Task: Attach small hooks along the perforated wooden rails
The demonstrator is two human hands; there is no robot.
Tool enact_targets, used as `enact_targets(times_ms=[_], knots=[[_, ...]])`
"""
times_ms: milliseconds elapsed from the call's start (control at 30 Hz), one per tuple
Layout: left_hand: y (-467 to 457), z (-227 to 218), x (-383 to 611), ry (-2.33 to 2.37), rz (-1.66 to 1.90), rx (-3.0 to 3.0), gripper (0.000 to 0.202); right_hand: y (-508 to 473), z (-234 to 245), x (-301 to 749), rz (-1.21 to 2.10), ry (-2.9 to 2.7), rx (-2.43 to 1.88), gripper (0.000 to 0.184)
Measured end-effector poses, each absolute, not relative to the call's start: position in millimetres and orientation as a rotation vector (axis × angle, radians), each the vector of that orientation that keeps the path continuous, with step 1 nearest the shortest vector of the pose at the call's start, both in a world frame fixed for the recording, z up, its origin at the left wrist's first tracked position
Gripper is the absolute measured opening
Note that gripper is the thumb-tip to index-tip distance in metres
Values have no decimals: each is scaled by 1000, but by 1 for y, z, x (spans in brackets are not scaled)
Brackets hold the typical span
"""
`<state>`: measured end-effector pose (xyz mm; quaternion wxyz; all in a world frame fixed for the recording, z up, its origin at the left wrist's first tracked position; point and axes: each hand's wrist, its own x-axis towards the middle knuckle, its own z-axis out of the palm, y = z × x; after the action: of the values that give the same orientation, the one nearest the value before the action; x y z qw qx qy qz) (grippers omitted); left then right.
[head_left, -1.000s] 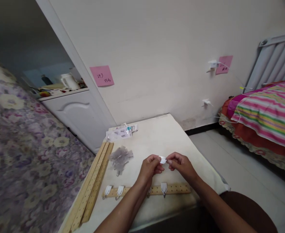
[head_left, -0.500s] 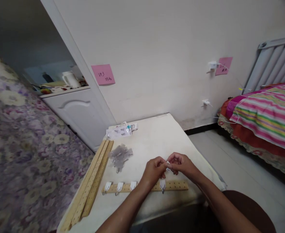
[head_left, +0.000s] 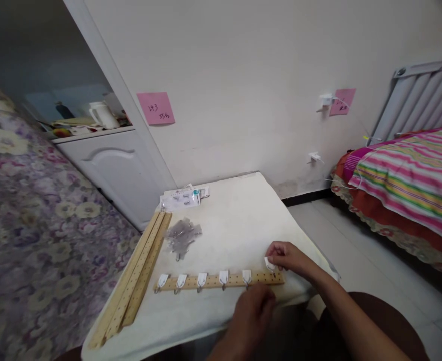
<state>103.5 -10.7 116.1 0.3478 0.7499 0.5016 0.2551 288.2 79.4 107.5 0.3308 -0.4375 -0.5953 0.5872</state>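
My right hand point(head_left: 286, 256) pinches a white adhesive hook point(head_left: 269, 263) over the right end of a wooden strip with rows of holes point(head_left: 236, 280). The hook's metal part points down. Several white hooks, among them one at the far left point(head_left: 163, 281) and one nearest my hands point(head_left: 246, 276), sit spaced along the strip. My left hand point(head_left: 254, 308) is below the strip at the table's front edge, its fingers curled; whatever they hold, if anything, is hidden.
A pile of hooks in clear wrappers point(head_left: 183, 235) lies left of centre. Long perforated wooden strips point(head_left: 138, 276) lie along the table's left side. Flat hook packages point(head_left: 179, 199) rest at the back left. The table point(head_left: 232, 215) stands against the wall, with a floral curtain point(head_left: 48, 240) at left.
My hands have parted. The right one has carried the hook right and down to the strip's end; the left has moved down towards the table's front edge. The view has shifted slightly.
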Motion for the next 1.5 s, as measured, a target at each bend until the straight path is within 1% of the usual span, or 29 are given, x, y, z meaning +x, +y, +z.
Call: enact_targets(times_ms=[133,233,700,867,1067,1233,1500], knots=[[-28,80,108,1229,580,2082,18,79,95,284,1489,-1631,-1228,5],[-27,71,108,1255,557,2102,20,79,89,283,1433,-1659,-1278,4],[-27,75,110,1254,570,2156,23,82,73,281,1301,-1764,-1351,4],[-29,67,107,1372,553,2199,23,83,72,283,1257,-1801,-1425,4],[-30,52,105,1445,641,2153,36,83,72,282,1235,-1825,-1470,3],[-28,47,106,1444,593,2154,49,84,71,282,1225,-1819,-1481,2],[-20,65,112,1490,411,2077,58,84,74,281,1265,-1793,-1496,3]])
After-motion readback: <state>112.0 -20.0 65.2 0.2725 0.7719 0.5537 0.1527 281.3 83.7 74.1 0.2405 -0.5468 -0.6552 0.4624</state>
